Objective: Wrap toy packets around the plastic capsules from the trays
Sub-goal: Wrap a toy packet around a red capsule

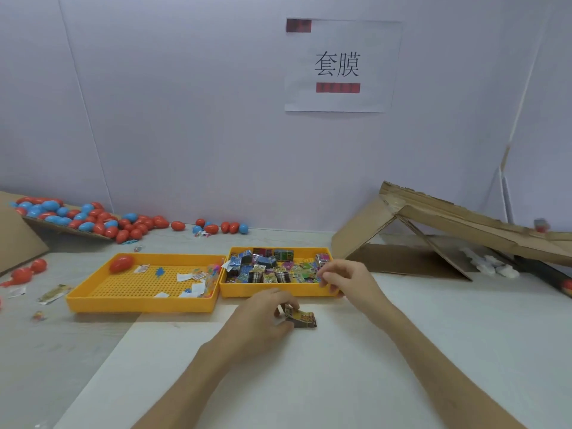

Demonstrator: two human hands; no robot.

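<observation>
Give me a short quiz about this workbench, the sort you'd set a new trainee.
1. True or false: a red capsule lies in the left yellow tray.
2. Which hand grips the single toy packet in front of the trays? A: left hand. B: right hand.
3. Fill in: the right yellow tray is filled with ____.

Key: 1 true; 2 A; 3 toy packets.
</observation>
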